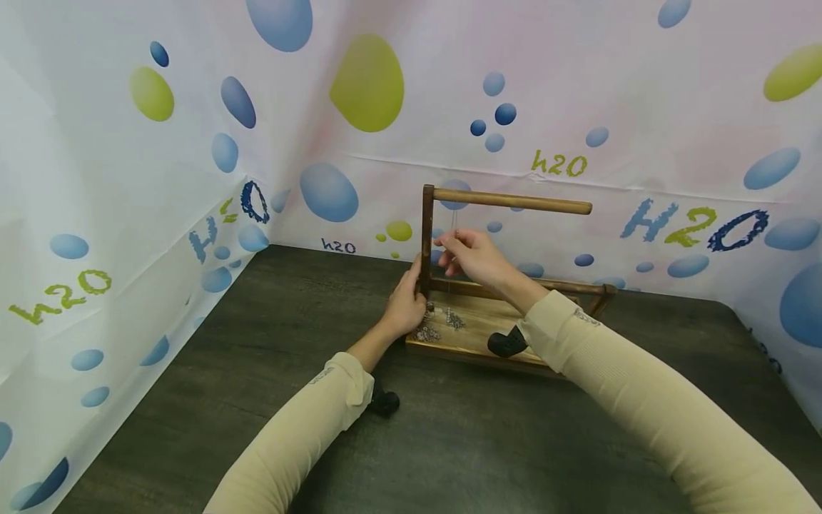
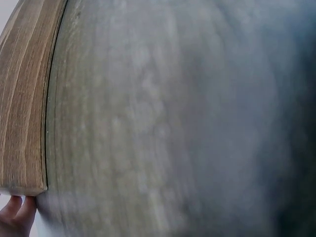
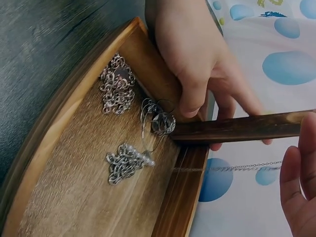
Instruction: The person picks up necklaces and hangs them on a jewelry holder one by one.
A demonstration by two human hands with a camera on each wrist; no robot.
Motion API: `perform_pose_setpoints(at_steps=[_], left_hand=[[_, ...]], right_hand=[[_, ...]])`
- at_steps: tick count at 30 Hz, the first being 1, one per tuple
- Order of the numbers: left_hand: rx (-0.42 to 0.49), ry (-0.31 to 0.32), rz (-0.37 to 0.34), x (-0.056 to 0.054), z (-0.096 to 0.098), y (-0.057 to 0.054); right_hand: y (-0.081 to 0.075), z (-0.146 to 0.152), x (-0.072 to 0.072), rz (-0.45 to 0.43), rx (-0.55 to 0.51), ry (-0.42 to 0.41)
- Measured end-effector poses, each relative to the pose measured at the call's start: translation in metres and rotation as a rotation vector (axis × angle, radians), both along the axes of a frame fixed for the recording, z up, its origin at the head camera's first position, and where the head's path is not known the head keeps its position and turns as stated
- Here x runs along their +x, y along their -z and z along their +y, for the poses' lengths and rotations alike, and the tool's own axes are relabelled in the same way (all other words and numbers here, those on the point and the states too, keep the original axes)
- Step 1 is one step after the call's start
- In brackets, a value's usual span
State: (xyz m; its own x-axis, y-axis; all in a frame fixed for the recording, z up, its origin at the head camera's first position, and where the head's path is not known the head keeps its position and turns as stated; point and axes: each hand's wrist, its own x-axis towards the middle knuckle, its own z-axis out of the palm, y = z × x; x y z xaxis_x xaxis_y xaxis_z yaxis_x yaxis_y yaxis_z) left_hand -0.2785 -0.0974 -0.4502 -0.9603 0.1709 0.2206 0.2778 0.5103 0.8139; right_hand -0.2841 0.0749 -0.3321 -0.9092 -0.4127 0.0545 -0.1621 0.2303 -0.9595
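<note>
A wooden jewelry stand point(image 1: 427, 243) has an upright post at its left end, a top rod point(image 1: 514, 201) and a shallow tray point(image 1: 478, 346). My left hand point(image 1: 406, 303) grips the stand's left end; in the right wrist view its thumb point(image 3: 190, 101) lies over the tray's end wall, with other fingers behind the post. With its fingertips, my right hand point(image 1: 475, 258) pinches a thin necklace chain point(image 3: 237, 167) below the top rod. In the tray lie silver chains point(image 3: 118, 86), a second chain pile point(image 3: 126, 165) and a looped necklace with a round pendant point(image 3: 163, 123).
A lower rod point(image 1: 594, 288) runs along the tray's back. The stand is on a dark table point(image 1: 308, 321), close to a printed backdrop point(image 1: 629, 135). Black devices point(image 1: 507, 343) are at both wrists. Much of the left wrist view is blurred.
</note>
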Motion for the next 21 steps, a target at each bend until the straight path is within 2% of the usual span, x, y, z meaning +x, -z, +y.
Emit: perform_pose_setpoints(at_steps=[12, 21], left_hand=[[-0.006, 0.011, -0.014, 0.001, -0.001, 0.000], [-0.012, 0.001, -0.034, 0.001, 0.000, 0.001]], right_hand=[[0.021, 0.011, 0.007, -0.050, 0.017, 0.066], [0.037, 0.009, 0.014, -0.051, 0.029, 0.047]])
